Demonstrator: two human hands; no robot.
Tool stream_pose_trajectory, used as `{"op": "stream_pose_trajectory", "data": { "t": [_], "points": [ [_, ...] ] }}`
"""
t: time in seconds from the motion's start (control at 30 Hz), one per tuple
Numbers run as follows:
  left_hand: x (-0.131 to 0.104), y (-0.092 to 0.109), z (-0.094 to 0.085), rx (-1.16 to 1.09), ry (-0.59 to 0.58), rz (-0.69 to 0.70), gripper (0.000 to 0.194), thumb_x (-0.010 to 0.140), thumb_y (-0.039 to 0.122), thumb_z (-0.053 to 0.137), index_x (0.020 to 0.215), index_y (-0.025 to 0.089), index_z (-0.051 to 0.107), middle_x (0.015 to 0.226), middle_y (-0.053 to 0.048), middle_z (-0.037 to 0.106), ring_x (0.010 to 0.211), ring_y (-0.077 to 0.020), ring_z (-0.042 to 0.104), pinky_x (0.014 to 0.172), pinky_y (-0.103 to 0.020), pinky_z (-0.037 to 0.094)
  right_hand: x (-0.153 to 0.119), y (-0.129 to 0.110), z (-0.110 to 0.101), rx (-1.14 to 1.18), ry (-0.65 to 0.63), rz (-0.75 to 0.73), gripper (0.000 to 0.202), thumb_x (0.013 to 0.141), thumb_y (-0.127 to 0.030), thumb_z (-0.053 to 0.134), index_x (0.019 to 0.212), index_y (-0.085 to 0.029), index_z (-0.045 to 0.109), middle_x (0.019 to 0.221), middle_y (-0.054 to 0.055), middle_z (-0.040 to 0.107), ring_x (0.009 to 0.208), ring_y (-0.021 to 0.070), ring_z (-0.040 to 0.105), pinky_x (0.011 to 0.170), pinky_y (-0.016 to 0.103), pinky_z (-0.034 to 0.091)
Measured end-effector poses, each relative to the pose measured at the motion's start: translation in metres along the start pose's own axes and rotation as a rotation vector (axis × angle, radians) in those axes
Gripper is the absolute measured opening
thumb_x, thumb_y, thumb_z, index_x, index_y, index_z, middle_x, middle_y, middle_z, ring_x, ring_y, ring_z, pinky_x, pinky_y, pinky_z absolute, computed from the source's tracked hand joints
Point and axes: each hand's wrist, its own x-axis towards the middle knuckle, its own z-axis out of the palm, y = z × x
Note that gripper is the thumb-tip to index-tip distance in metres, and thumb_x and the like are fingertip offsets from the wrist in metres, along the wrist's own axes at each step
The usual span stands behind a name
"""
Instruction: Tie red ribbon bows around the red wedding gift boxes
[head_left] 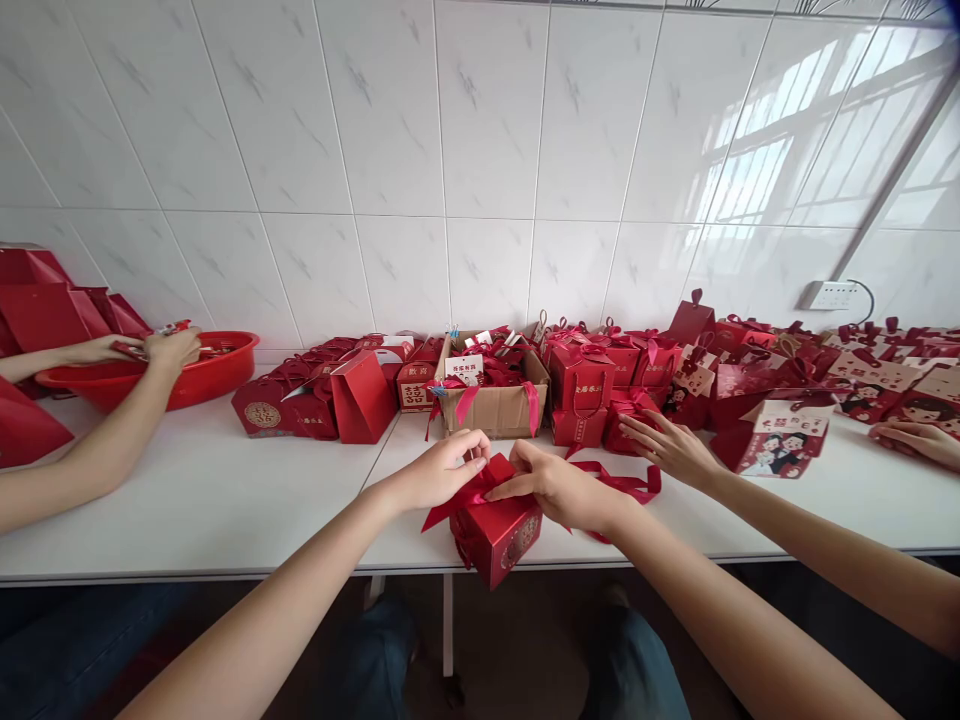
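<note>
A small red gift box (499, 535) with a gold pattern on its side stands at the table's front edge, turned with one corner towards me. Dark red ribbon (474, 492) is looped over its top, one tail sticking out to the left. My left hand (448, 468) pinches the ribbon above the box between thumb and fingertips. From the right, my right hand (551, 485) has its fingers bent over the top of the box, the index finger pressed on the ribbon near the crossing. The exact grip of its thumb is hidden.
Behind stands a cardboard box (491, 412) of ribbons and tags, with stacked red boxes (581, 375) beside it. Loose ribbon (637, 485) lies to the right. A co-worker's hand (671, 447) reaches in there. At left, another person's hands work over a red basin (225, 375).
</note>
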Motion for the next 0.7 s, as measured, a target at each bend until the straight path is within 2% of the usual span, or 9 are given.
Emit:
{"op": "stream_pose_trajectory", "data": {
  "t": [0.13,0.3,0.47,0.7],
  "points": [
    [0.002,0.002,-0.003,0.106,-0.071,-0.014,0.009,0.086,0.027,0.044,0.081,0.023,0.050,0.093,-0.001,0.054,0.098,-0.0213,0.050,0.092,-0.035,0.039,-0.001,0.001,0.001,-0.026,-0.001,-0.006,0.048,0.088,0.000,0.041,0.112,-0.028,0.072,0.084,0.001,0.035,0.076,0.0141,0.042,0.068,0.026,0.041],
    [0.003,0.000,-0.004,0.151,-0.105,-0.025,0.005,0.078,0.023,0.049,0.081,0.023,0.054,0.096,-0.002,0.051,0.106,-0.0248,0.045,0.096,-0.040,0.037,-0.001,0.002,0.001,0.002,0.012,-0.011,0.050,0.087,0.001,0.041,0.114,-0.029,0.071,0.084,0.001,0.034,0.075,0.0135,0.042,0.067,0.025,0.042],
    [0.006,-0.006,0.000,0.142,-0.100,-0.005,0.008,0.080,0.027,0.049,0.075,0.022,0.050,0.100,-0.002,0.051,0.107,-0.0235,0.044,0.098,-0.039,0.035,0.000,0.002,0.001,0.065,0.009,-0.008,0.051,0.086,0.002,0.040,0.111,-0.029,0.073,0.084,0.001,0.033,0.076,0.0132,0.042,0.068,0.025,0.043],
    [0.012,-0.017,0.002,0.103,-0.031,0.018,0.023,0.080,0.044,0.055,0.076,0.022,0.052,0.097,-0.004,0.051,0.102,-0.0248,0.044,0.096,-0.041,0.036,0.001,0.007,0.005,0.198,0.057,-0.047,0.044,0.091,-0.004,0.039,0.102,-0.024,0.076,0.084,0.002,0.035,0.078,0.0143,0.043,0.071,0.028,0.046]
  ]
}}
